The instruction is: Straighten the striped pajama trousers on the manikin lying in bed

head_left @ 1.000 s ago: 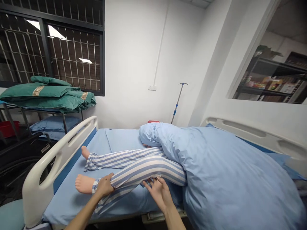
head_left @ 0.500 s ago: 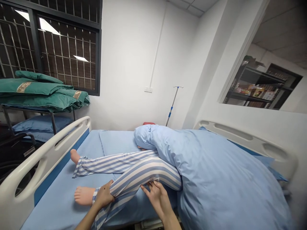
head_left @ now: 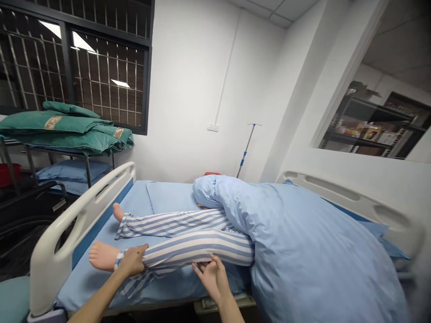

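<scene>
A manikin's near leg (head_left: 195,246) in blue-and-white striped trousers lies almost straight, knee slightly raised. My left hand (head_left: 133,261) is wrapped round its lower shin, just above the bare foot (head_left: 103,256). Under the knee, my right hand (head_left: 212,274) is palm up, with thumb and fingers against the trouser cloth; some fingertips are hidden beneath the leg. Behind it, the far leg (head_left: 175,223) rests on the blue sheet (head_left: 168,190), its foot pointing up. A light blue quilt (head_left: 303,242) covers the body from the thighs up.
The bed has a cream footboard (head_left: 50,251) at left and a headboard (head_left: 353,197) at right. An IV pole (head_left: 247,148) stands behind. Green folded quilts (head_left: 74,130) lie on a rack at left, beside a wheelchair (head_left: 33,215). The bed's near edge (head_left: 161,300) lies below my hands.
The near knee has come down and the leg has straightened, its foot sliding towards the footboard. My left hand has moved left with the shin; my right hand has stayed under the knee.
</scene>
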{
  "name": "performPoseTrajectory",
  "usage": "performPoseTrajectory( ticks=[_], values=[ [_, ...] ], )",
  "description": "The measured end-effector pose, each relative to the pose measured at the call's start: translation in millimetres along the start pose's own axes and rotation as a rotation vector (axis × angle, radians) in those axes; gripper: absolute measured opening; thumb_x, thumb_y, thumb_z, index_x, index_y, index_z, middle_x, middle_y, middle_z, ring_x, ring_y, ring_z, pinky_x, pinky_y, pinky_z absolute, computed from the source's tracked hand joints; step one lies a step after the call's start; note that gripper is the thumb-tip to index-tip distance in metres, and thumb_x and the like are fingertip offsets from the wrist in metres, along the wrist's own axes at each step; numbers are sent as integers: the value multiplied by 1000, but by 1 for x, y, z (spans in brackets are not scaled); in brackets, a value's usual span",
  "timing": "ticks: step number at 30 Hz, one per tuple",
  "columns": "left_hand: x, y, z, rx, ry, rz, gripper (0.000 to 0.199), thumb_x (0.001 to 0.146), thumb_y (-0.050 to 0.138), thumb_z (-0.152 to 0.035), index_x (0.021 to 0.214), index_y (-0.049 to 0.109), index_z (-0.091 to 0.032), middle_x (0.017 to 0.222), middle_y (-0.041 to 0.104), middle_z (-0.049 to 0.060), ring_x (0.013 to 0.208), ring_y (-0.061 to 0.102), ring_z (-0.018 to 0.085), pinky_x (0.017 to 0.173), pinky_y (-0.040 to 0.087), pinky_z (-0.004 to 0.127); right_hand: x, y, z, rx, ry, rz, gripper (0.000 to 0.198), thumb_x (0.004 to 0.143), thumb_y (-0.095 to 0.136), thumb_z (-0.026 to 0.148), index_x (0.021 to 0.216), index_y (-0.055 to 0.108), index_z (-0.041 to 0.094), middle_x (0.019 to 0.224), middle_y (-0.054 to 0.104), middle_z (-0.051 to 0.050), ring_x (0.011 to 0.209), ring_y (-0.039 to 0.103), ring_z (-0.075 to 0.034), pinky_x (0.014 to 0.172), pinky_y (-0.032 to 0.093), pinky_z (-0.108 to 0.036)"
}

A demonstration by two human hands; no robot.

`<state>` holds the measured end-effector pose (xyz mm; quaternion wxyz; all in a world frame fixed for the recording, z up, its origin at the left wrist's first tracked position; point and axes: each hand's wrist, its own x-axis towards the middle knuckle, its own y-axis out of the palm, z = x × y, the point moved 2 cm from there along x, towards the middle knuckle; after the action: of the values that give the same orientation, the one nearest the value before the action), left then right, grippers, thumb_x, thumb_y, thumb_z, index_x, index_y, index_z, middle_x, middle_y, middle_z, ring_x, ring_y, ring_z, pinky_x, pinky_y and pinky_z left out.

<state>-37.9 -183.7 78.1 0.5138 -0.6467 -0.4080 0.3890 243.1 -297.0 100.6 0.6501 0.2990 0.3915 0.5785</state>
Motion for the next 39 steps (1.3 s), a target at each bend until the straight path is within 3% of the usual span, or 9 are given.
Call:
performPoseTrajectory(
  ticks=[5,10,13,28,31,35,39],
  values=[
    [-9,-12,38,176,22,-49,55,54,49,-18,109,51,-22,109,61,5,99,55,26,84,38,36,22,-32,-49,86,42,-84,20,58,67,29,73,56,23,80,65,2,83,60,-19,88,41,-44],
    [-13,30,58,263,-16,56,61,59,45,-15,120,46,-22,113,60,6,100,54,25,87,36,38,40,-78,-96,180,35,-267,19,57,67,28,68,53,23,68,63,4,74,61,-17,81,45,-41],
    [-12,55,61,294,-45,26,60,62,40,-11,121,46,-20,119,56,6,105,51,23,90,34,37,45,-95,-106,190,18,-305,22,55,68,28,70,52,23,69,63,4,72,60,-17,76,46,-38],
    [-10,63,61,279,-60,-6,59,63,39,-10,121,46,-16,117,56,10,106,49,24,90,33,37,40,-97,-100,204,62,-269,20,59,66,28,72,52,22,71,63,2,73,60,-17,75,47,-38],
    [-13,54,49,249,-58,-5,65,59,45,-16,124,42,-17,119,54,10,108,48,26,90,32,39,34,-93,-89,184,81,-238,19,59,67,28,70,52,21,68,63,2,73,60,-17,78,46,-38],
    [-14,33,19,147,96,-55,86,50,55,-25,132,30,-19,125,47,8,111,43,26,92,32,35,20,-71,-63,98,41,-151,19,59,67,27,71,54,21,73,64,1,77,60,-18,82,44,-41],
    [-4,19,-4,31,59,-82,78,54,54,-26,129,34,-20,128,45,7,114,41,24,93,32,32,7,-41,-27,73,12,-32,15,62,65,27,72,56,21,78,63,2,81,59,-18,88,41,-43]
  ],
)
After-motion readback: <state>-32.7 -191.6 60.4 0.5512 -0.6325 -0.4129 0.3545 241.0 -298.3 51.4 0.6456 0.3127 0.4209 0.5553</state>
